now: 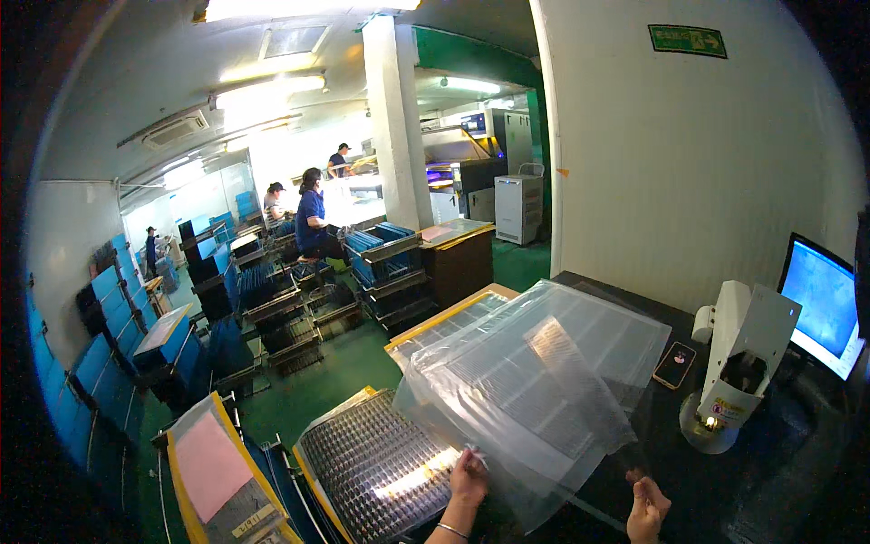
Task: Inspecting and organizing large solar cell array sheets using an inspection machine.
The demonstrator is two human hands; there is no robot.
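A large clear plastic sheet (507, 390) spreads in front of me, its far part lying over the dark table and its near part raised and rippled. My left hand (467, 480), with a thin bangle at the wrist, pinches its near left edge. My right hand (647, 510) is closed at the near right, where a faint film edge runs to the fingers; the exact grip is hard to make out. Under the sheet, panels with a grid pattern show through. Just left of my left hand lies a tray with rows of small shiny cells (372, 462).
On the dark table (770, 490) at right are a phone (674, 364), a white desktop device (734, 363) and a lit monitor (823, 304). A yellow-edged panel with a pink sheet (213, 453) stands at left. Racks (381, 258) fill the floor beyond; several people work farther back.
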